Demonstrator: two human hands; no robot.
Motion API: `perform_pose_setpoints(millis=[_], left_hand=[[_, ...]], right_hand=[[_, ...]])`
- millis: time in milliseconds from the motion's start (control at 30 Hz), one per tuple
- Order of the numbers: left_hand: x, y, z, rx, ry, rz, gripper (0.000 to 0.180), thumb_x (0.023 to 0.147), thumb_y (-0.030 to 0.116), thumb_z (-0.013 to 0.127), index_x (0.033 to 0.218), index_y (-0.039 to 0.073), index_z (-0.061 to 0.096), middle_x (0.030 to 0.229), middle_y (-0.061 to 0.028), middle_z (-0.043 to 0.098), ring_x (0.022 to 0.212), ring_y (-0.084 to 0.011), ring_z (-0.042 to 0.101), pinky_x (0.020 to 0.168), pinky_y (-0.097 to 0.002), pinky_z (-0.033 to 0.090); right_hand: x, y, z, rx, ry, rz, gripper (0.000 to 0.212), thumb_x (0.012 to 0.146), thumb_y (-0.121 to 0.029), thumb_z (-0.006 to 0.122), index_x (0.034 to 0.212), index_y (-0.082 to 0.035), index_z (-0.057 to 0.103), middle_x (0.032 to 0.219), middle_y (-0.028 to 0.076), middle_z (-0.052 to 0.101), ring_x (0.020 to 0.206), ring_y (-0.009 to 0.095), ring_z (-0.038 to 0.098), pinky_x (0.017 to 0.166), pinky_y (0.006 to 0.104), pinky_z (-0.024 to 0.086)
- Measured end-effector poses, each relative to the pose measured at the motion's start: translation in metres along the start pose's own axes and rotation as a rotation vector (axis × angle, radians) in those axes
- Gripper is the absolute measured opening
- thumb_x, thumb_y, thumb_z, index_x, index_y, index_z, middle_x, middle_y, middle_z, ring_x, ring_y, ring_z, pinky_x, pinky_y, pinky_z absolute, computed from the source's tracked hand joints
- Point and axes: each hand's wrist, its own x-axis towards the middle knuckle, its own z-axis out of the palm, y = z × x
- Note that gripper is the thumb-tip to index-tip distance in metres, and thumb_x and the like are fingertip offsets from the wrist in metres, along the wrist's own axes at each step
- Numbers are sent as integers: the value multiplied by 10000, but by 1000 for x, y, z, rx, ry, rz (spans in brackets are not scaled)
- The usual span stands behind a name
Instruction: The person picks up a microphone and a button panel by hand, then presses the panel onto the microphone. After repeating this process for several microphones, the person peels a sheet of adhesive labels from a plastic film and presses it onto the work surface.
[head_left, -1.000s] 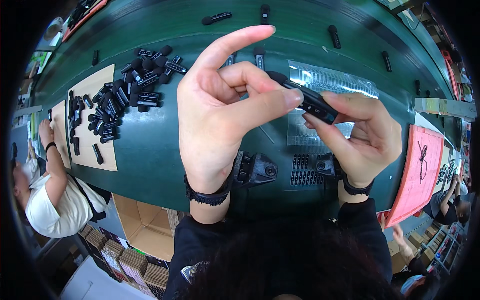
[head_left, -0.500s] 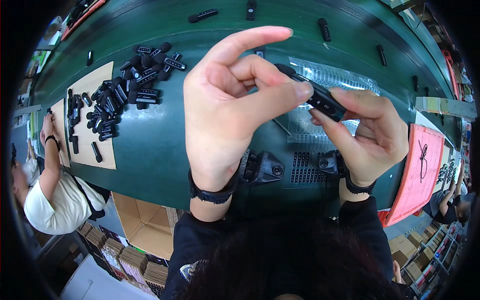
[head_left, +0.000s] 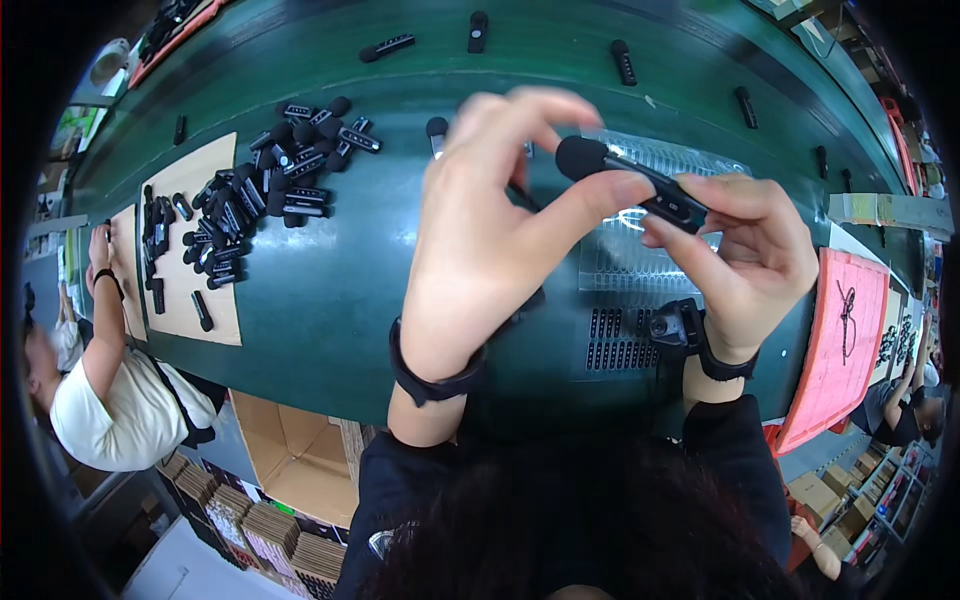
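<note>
Head view, scanned from left to right. At far left, a co-worker (head_left: 120, 400) in a pale shirt bent over the green belt (head_left: 330, 300), one arm reaching to a tan cardboard sheet (head_left: 205, 270). On that sheet and just beyond it, a heap of black clip-on microphones (head_left: 255, 205), piled loosely, some spilling onto the bare belt. Below the belt edge, an open cardboard box (head_left: 295, 460). Farther up the belt, single black pieces (head_left: 478, 30) lying well apart. At centre, the left hand (head_left: 480, 250) raised above the belt, thumb and forefinger pressed together on the round foam end of a small black microphone (head_left: 630, 185), remaining fingers curled above. Microphone held in the air between both hands, tilted down to the right. Behind it, a clear plastic tray (head_left: 640, 260) lying flat on the belt. Right hand (head_left: 745, 265) pinching the body end of the microphone between thumb and fingertips. At far right, a pink sheet (head_left: 845, 340) on the table edge.
</note>
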Motion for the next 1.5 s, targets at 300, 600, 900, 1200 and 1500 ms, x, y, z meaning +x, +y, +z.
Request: perform_pose_setpoints(millis=[300, 600, 900, 1200, 1500], left_hand=[[-3, -11, 18, -560, -31, -365, 142, 735, 67, 620, 841, -9, 562, 647, 23, 547, 543, -20, 437, 485, -163, 352], [5, -46, -26, -94, 61, -371, 217, 767, 124, 596, 944, 2, 568, 714, -20, 574, 608, -41, 475, 546, -181, 381], [-5, -45, -72, -262, 252, -381, 219, 778, 86, 579, 983, 14, 555, 776, -12, 565, 696, -56, 496, 618, -174, 380], [-5, -23, -70, -388, 220, -348, 230, 767, 9, 559, 994, -23, 538, 811, -32, 555, 731, -74, 507, 650, -181, 397], [-7, -3, -68, -729, 137, -393, 295, 682, -123, 567, 956, -38, 499, 853, -74, 541, 738, -93, 541, 634, -174, 412]], right_hand=[[14, 9, 12, -182, -141, 23, 205, 695, 37, 611, 900, 26, 596, 806, 93, 600, 646, 117, 595, 591, 196, 485], [98, 104, 48, -86, -427, 361, 147, 776, -95, 560, 879, -6, 617, 692, 62, 613, 610, 99, 582, 567, 216, 473], [137, 182, 138, -1132, -393, -459, 131, 714, -168, 525, 711, -85, 628, 738, 94, 599, 689, 247, 604, 610, 357, 480], [146, 157, 184, -1053, -848, -658, 116, 714, -83, 480, 810, -54, 538, 694, 128, 596, 641, 281, 597, 541, 374, 476], [67, 31, 52, 241, -363, 209, 199, 697, 11, 628, 858, 35, 515, 708, 62, 560, 631, 125, 590, 556, 207, 476]])
